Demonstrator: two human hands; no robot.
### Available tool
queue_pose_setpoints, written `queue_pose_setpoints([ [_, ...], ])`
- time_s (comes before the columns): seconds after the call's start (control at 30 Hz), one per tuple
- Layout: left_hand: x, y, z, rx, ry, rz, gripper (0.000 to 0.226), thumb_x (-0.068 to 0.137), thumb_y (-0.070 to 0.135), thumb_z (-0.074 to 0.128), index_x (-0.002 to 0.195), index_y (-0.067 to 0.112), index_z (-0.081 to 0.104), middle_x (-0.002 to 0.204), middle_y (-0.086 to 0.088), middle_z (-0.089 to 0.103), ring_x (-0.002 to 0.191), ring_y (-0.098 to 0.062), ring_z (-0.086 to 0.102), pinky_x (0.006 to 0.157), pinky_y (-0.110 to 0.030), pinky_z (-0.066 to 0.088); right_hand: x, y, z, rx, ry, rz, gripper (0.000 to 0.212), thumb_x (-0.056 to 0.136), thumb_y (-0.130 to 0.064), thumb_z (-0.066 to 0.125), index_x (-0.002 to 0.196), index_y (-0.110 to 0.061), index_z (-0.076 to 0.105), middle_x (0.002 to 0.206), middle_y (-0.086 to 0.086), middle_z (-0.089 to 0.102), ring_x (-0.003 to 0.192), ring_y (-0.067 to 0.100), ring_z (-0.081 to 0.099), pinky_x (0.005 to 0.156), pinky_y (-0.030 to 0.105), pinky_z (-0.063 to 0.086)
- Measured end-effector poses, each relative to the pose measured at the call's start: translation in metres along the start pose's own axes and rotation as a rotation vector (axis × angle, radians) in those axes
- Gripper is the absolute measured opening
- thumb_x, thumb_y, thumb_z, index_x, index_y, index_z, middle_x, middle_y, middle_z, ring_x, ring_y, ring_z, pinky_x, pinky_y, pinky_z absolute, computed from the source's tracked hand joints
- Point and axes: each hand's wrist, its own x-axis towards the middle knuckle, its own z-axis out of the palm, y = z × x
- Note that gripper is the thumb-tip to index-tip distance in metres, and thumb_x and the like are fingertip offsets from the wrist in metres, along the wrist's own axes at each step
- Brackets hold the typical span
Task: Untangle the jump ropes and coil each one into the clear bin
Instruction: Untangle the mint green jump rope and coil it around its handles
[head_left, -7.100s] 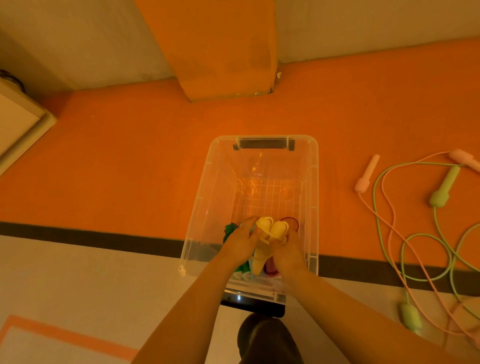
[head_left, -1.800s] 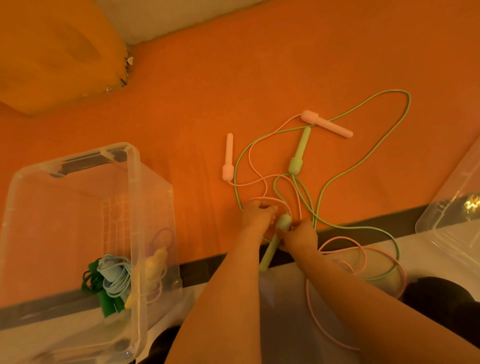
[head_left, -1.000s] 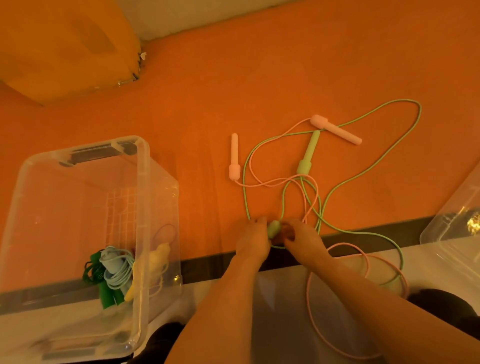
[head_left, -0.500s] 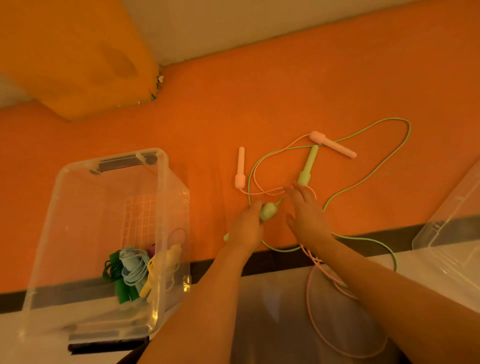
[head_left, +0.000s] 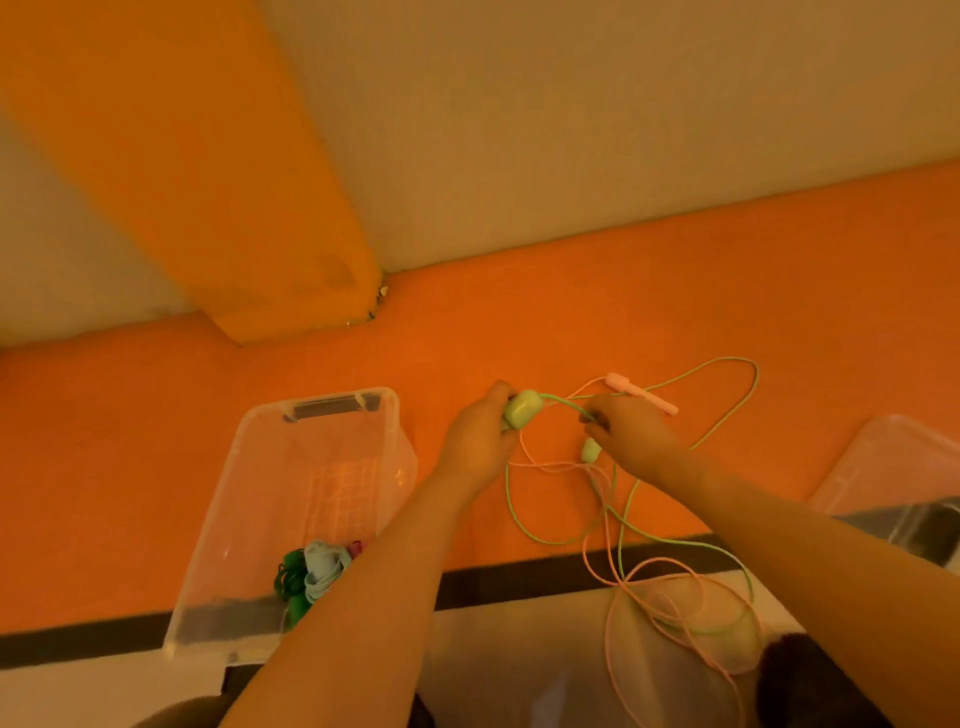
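Note:
My left hand (head_left: 480, 441) grips one light green jump rope handle (head_left: 522, 409), lifted above the orange floor. My right hand (head_left: 631, 434) pinches the green cord (head_left: 563, 402) a short way from that handle. The second green handle (head_left: 590, 449) shows just below my right hand. The green rope (head_left: 727, 410) loops out to the right and crosses a pink rope (head_left: 613, 613) in a tangle near me. A pink handle (head_left: 644, 397) lies beyond my right hand. The clear bin (head_left: 260, 467) stands at the left, holding coiled green, blue and yellow ropes (head_left: 311, 569).
A clear plastic lid or second bin (head_left: 898, 467) lies at the right edge. An orange pillar base (head_left: 291, 291) meets the floor at the back left. A dark stripe (head_left: 519, 582) crosses the floor near me.
Both hands have risen away from me with the green rope. My left hand still holds the green handle, and my right hand, open half a second ago, now pinches the cord.

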Motion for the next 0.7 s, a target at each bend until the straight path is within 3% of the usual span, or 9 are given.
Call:
queue_pose_setpoints([
  [0.1,-0.014,0.021,-0.027,-0.085,0.083,-0.046,0.039,0.084,0.004,0.064,0.121,0.009,0.055,0.101,-0.012,0.065,0.088,-0.026,0.061,0.070,-0.033,0.043,-0.026,-0.010,-0.027,-0.159,-0.114,-0.034,0.026,0.089,-0.011,0.052,0.113,-0.015,0.061,0.118,0.007,0.063,0.118,0.023,0.054,0.087,0.026,0.041],
  [0.23,-0.033,0.046,-0.059,-0.264,0.172,-0.116,0.045,0.084,0.005,0.066,0.125,0.016,0.052,0.100,-0.011,0.065,0.076,-0.023,0.062,0.069,-0.043,0.053,-0.062,-0.019,-0.051,-0.142,-0.258,0.022,0.019,0.092,-0.017,0.052,0.109,-0.009,0.060,0.116,0.011,0.062,0.106,0.024,0.059,0.086,0.031,0.047],
  [0.27,-0.036,0.051,-0.065,-0.270,0.186,-0.126,0.044,0.085,0.007,0.066,0.125,0.017,0.052,0.097,-0.010,0.065,0.072,-0.023,0.062,0.066,-0.042,0.053,-0.068,-0.020,-0.056,-0.076,-0.231,0.036,0.016,0.093,-0.015,0.052,0.102,-0.006,0.061,0.108,0.011,0.066,0.097,0.023,0.062,0.082,0.032,0.049],
  [0.33,-0.042,0.062,-0.075,-0.270,0.203,-0.135,0.044,0.086,0.009,0.066,0.126,0.015,0.051,0.096,-0.010,0.064,0.068,-0.022,0.062,0.059,-0.034,0.050,-0.078,-0.028,-0.070,0.105,-0.120,0.080,0.006,0.094,-0.008,0.051,0.093,-0.006,0.056,0.089,0.009,0.067,0.074,0.016,0.063,0.064,0.021,0.049],
  [0.4,-0.046,0.071,-0.081,-0.285,0.195,-0.153,0.044,0.087,0.009,0.064,0.128,0.014,0.049,0.100,-0.011,0.064,0.071,-0.023,0.063,0.056,-0.029,0.047,-0.081,-0.039,-0.086,0.228,0.006,0.092,0.014,0.094,-0.005,0.053,0.083,-0.013,0.052,0.079,0.007,0.066,0.063,0.010,0.060,0.053,0.017,0.042],
  [0.57,-0.050,0.090,-0.087,-0.241,0.168,-0.190,0.056,0.086,0.005,0.055,0.136,0.019,0.032,0.109,-0.015,0.063,0.089,-0.034,0.065,0.073,-0.046,0.056,-0.084,-0.071,-0.125,0.260,0.195,-0.018,0.016,0.098,-0.011,0.048,0.089,-0.012,0.061,0.061,-0.003,0.056,0.052,0.006,0.054,0.046,0.014,0.038],
  [0.7,-0.049,0.104,-0.098,-0.238,0.166,-0.082,0.046,0.089,-0.002,0.041,0.122,0.029,0.031,0.100,-0.006,0.058,0.076,-0.026,0.066,0.057,-0.038,0.053,-0.083,-0.076,-0.136,0.221,0.290,-0.099,0.021,0.099,-0.016,0.047,0.094,-0.013,0.067,0.066,-0.011,0.054,0.058,-0.002,0.047,0.053,0.012,0.036],
])
